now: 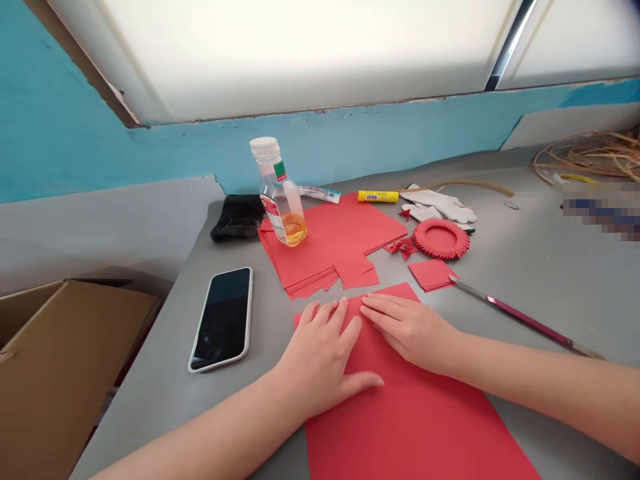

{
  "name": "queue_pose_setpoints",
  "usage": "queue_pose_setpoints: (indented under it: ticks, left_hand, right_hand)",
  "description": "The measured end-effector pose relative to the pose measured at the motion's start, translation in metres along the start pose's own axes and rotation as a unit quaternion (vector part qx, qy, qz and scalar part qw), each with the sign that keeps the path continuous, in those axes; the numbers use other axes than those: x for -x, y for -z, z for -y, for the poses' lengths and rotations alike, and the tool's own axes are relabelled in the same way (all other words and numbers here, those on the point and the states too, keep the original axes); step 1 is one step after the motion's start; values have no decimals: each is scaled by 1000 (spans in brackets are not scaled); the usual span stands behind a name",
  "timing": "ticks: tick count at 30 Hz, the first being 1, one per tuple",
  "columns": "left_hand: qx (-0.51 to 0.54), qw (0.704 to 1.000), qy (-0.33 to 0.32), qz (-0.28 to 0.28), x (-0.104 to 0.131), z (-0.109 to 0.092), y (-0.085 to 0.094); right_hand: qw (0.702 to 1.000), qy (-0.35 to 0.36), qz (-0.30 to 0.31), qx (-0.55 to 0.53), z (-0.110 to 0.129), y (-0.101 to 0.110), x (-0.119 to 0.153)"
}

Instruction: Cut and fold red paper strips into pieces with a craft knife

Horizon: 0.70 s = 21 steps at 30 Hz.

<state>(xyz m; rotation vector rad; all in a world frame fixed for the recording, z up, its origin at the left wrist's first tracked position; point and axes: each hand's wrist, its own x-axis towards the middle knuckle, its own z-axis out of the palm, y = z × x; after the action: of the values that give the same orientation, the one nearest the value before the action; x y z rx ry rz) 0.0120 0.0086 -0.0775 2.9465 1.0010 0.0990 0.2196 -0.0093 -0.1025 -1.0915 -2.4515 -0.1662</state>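
Observation:
A large red paper sheet [400, 427] lies on the grey tabletop in front of me. My left hand [317, 357] rests palm down on its left part, fingers spread and thumb stretched to the right. Close by, my right hand [415, 330] has its fingers stretched out together, their tips pressing the sheet near its far edge; its thumb is hidden. Just beyond that edge is a stack of cut red paper [345, 233]. Several small red paper squares [430, 275] lie past my right hand, touched by the tip of a long thin tool with a purple handle [530, 321].
A bottle with amber liquid [283, 207] stands on the stack. At left are a phone [223, 320], a black cloth [237, 219] and a cardboard box [85, 360]. Farther back lie a yellow glue stick [378, 197], white gloves [440, 202] and a toothed red paper ring [441, 253].

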Motion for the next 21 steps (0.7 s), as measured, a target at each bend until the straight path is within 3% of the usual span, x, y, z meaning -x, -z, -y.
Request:
queue_pose_setpoints:
  ticks: [4,11,21]
  left_hand:
    - [15,1000,5,-18,0,0,-11]
    - [87,996,1,29,0,3,-19]
    - [70,996,13,59,6,11,-14]
  right_hand:
    - [1000,-19,16,-3,10,-13,4]
    - [983,-78,148,-70,15,-12,-1]
    - [974,-127,178,-65,9,-6,-5]
